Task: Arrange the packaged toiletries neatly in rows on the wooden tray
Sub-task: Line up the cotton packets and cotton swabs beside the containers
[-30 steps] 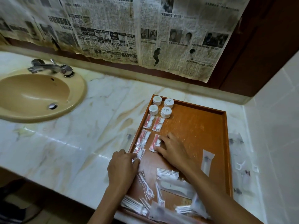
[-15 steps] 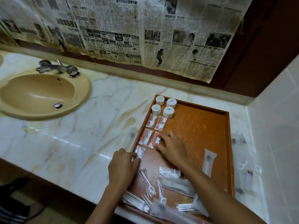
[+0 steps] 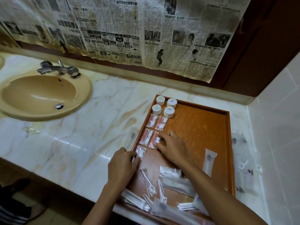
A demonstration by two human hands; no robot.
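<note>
Right now both hands are working along the left side of the wooden tray (image 3: 228, 140), which is sitting on the marble counter (image 3: 84, 143) near the corner of the tiled wall. The left hand (image 3: 122, 164) is reaching over the tray's left rim, its fingertips pinching the near end of a clear sachet (image 3: 140, 152) that is lying flat against that rim. The right hand (image 3: 172, 146) is resting palm-down on the tray floor, fingers spread and pressing on the lower right red-and-white sachet (image 3: 154, 140) rather than closing around it. That packet is lying just beside its neighbour (image 3: 146, 137), and two more red-and-white sachets (image 3: 156, 122) are forming a pair above them. Four round white containers (image 3: 165, 106) are standing two by two in the tray's far left corner, touching the upper pair of sachets. Toward the tray's near end, loose packets are lying in a jumble: floss picks (image 3: 148, 181), a flat white packet (image 3: 175, 182) and cotton-swab packs (image 3: 136, 200) overhanging the front rim. A slim clear tube packet (image 3: 209, 161) is lying apart on the right of the tray floor. More clear packets (image 3: 243, 164) are resting on the counter between the tray and the wall. A tan sink (image 3: 42, 95) with a metal tap (image 3: 58, 69) is sitting well to the left, below newspaper sheets (image 3: 146, 34) covering the wall.
</note>
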